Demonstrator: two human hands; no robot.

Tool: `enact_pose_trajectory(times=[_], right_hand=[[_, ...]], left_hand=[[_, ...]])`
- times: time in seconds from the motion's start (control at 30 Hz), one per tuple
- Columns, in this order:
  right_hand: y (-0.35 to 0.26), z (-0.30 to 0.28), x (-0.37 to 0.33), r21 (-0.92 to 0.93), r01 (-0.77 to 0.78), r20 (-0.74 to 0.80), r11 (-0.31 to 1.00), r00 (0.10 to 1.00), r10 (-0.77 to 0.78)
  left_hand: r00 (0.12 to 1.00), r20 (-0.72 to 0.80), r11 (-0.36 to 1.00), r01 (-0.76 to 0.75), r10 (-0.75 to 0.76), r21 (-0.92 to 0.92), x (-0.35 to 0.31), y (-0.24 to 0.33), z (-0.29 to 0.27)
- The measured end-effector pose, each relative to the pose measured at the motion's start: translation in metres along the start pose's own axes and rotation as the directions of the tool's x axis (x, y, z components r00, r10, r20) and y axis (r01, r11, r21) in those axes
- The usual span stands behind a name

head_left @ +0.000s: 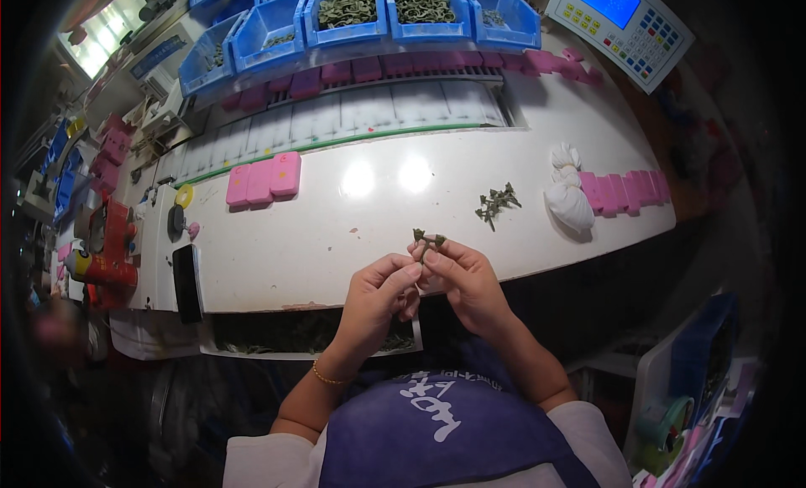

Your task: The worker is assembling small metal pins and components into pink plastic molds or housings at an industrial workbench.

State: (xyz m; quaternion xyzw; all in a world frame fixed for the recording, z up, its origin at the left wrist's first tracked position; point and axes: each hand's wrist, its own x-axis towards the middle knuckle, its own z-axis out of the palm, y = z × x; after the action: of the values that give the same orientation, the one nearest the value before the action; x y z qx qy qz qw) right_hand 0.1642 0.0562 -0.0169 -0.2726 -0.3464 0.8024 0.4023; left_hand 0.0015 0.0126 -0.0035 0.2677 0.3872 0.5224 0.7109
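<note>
Just over the front edge of the white table (336,228), my two hands meet at a small dark green branched piece (431,241) with knobbed ends. My left hand (382,293) is closed, its thumb and fingertips pinching the lower part of the piece. Higher up, my right hand (467,285) is closed on the same piece from the other side. The fingers hide part of its stem. On the table ahead and to the right lies a small loose pile of similar green pieces (499,202).
Three pink blocks (263,181) lie side by side at left. At right a tied white cloth pouch (571,204) touches a row of pink blocks (621,191). Blue bins (348,39) with green pieces line the back, near a keypad panel (621,26). A black phone (187,284) lies left.
</note>
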Motion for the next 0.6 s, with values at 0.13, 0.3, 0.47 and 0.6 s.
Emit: enact_pose_trajectory(times=[0.13,0.3,0.47,0.6], right_hand=[[0.001,0.002,-0.004,-0.146,0.084,-0.012,0.986,0.996,-0.087],[0.001,0.006,-0.001,-0.849,0.52,0.341,0.09,0.671,-0.658],[0.003,0.007,-0.004,-0.793,0.595,0.523,-0.128,0.558,-0.645],[0.012,0.009,-0.008,-0.34,0.242,-0.098,0.909,0.952,-0.29]], left_hand=[[0.999,-0.02,0.997,-0.044,0.045,0.063,-0.001,-0.003,-0.001],[0.99,-0.066,0.972,-0.112,0.128,0.208,0.0,-0.011,-0.004],[0.763,0.132,0.36,-0.44,0.632,0.823,0.011,-0.019,-0.001],[0.897,0.012,0.526,-0.271,0.443,0.806,-0.004,-0.014,0.0]])
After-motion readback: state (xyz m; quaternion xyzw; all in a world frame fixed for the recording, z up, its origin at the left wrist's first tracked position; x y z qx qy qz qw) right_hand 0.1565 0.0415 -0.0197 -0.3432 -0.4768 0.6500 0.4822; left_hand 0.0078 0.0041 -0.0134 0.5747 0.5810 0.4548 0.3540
